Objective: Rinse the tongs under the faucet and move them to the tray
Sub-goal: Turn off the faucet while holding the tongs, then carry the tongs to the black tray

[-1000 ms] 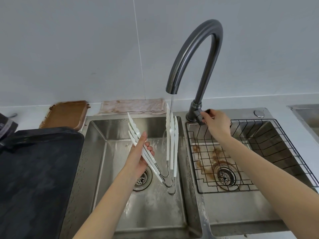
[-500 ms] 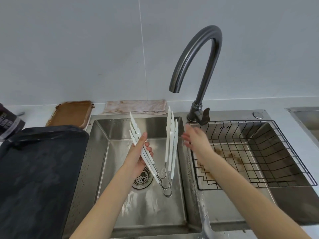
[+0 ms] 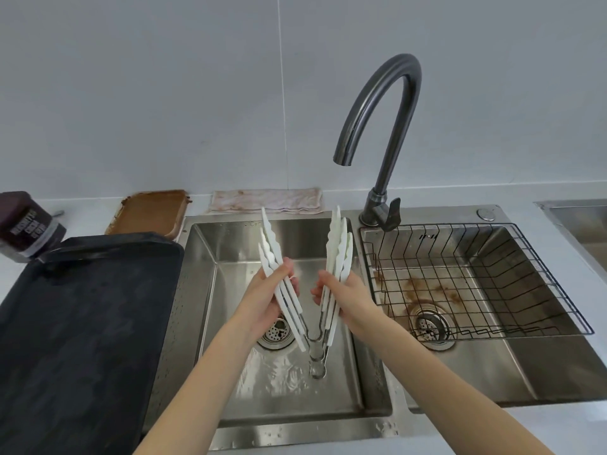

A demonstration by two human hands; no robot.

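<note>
Several white tongs [image 3: 338,244] stand spread in a V over the left sink basin [image 3: 230,257], tips up, metal hinge ends down. My left hand [image 3: 269,297] grips the left bundle of arms. My right hand [image 3: 348,297] grips the right bundle. The dark curved faucet [image 3: 391,103] rises behind the divider, its spout above the left basin with no water running. The black tray [image 3: 82,323] lies on the counter left of the sink.
A black wire rack [image 3: 476,277] sits in the stained right basin. A brown-smeared dish [image 3: 151,211] and a stained cloth [image 3: 266,200] lie behind the sink. A dark jar [image 3: 26,224] stands at far left. The left basin's drain [image 3: 276,333] sits below my left hand.
The water has stopped. My right hand left the faucet handle, moved left and took hold of the right tong arms. My left hand kept its grip.
</note>
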